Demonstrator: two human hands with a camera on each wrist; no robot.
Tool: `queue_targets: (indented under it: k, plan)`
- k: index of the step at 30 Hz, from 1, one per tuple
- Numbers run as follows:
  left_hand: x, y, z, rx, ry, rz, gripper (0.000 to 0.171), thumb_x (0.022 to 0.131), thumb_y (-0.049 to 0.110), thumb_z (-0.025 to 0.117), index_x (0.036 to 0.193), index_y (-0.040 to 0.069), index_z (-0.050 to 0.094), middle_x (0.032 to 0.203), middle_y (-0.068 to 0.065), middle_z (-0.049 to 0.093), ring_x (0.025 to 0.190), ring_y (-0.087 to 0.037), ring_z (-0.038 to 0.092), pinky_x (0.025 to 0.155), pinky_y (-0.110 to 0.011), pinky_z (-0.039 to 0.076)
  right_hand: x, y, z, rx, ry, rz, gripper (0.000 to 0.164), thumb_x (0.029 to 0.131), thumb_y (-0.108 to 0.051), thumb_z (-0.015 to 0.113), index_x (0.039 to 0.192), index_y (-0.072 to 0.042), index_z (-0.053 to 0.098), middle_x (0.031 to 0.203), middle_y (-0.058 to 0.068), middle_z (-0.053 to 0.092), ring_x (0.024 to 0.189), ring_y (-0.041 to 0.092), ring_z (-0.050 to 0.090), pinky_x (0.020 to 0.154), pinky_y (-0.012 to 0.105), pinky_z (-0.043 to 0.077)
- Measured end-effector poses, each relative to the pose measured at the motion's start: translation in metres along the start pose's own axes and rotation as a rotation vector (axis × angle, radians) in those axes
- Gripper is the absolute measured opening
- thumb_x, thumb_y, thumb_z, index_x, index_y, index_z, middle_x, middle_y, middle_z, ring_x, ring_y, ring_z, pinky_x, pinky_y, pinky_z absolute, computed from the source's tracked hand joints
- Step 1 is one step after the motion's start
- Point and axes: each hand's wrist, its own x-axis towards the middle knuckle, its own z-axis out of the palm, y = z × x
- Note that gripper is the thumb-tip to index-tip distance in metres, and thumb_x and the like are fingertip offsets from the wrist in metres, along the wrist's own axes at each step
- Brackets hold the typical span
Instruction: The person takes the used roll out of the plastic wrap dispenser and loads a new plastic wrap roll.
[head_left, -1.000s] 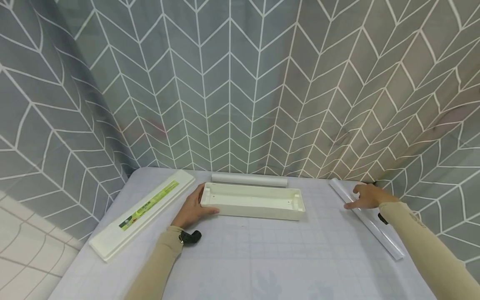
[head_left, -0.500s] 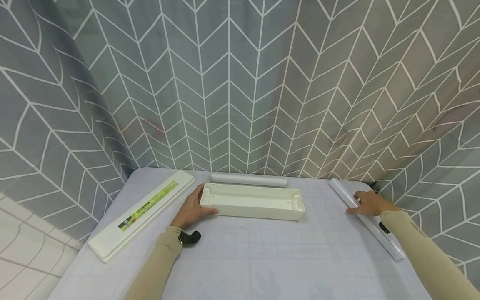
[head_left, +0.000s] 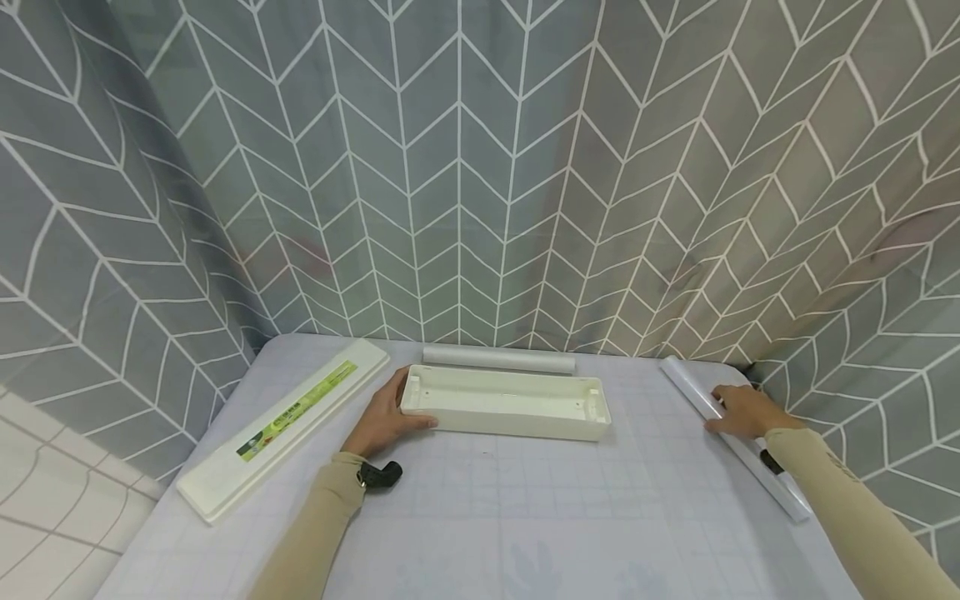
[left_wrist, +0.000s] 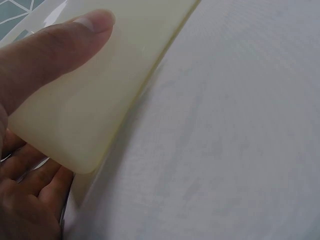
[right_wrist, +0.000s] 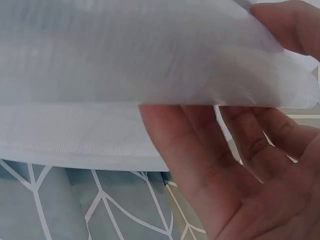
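My left hand (head_left: 384, 421) holds the left end of a long, open cream plastic box (head_left: 502, 422). In the left wrist view the thumb (left_wrist: 70, 45) lies on the box's front wall, with the other fingers round the end. On the right, my right hand (head_left: 746, 411) grips a shiny roll of cling film (head_left: 688, 386) that lies diagonally on the table. The right wrist view has the thumb on one side of the roll (right_wrist: 150, 60) and the fingers (right_wrist: 175, 140) on the other.
A long cream lid (head_left: 217, 483) with a green label (head_left: 296, 410) lies diagonally at the left. Behind the box, close to the back edge of the white-covered table (head_left: 502, 517), rests a white tube (head_left: 498, 360). A patterned grey curtain (head_left: 480, 167) hangs behind.
My right hand has come down onto the roll, and its fingers have closed round it. The left hand and the box have stayed put.
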Motion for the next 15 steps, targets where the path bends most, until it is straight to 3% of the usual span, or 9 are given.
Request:
queue_targets:
  k: [7,15]
  plan:
    - [0.0,-0.001,0.001,0.031,0.006,0.009,0.112,0.072,0.023,0.101,0.162,0.014,0.036,0.156,-0.011,0.054,0.145,-0.03,0.051,0.123,-0.052,0.036,-0.003,-0.003,0.0,0.01,0.047,-0.026,0.057,0.082,-0.024,0.086,0.112,0.019,0.063,0.1,0.029,0.072,0.093,0.045,0.07,0.082,0.061,0.056]
    - [-0.001,-0.002,0.0,0.027,0.008,0.007,0.112,0.07,0.023,0.102,0.162,0.017,0.037,0.155,-0.009,0.055,0.145,-0.029,0.051,0.123,-0.051,0.036,-0.006,-0.011,-0.004,0.002,0.051,-0.045,0.062,0.079,-0.023,0.089,0.119,0.018,0.065,0.096,0.022,0.073,0.089,0.036,0.069,0.08,0.058,0.057]
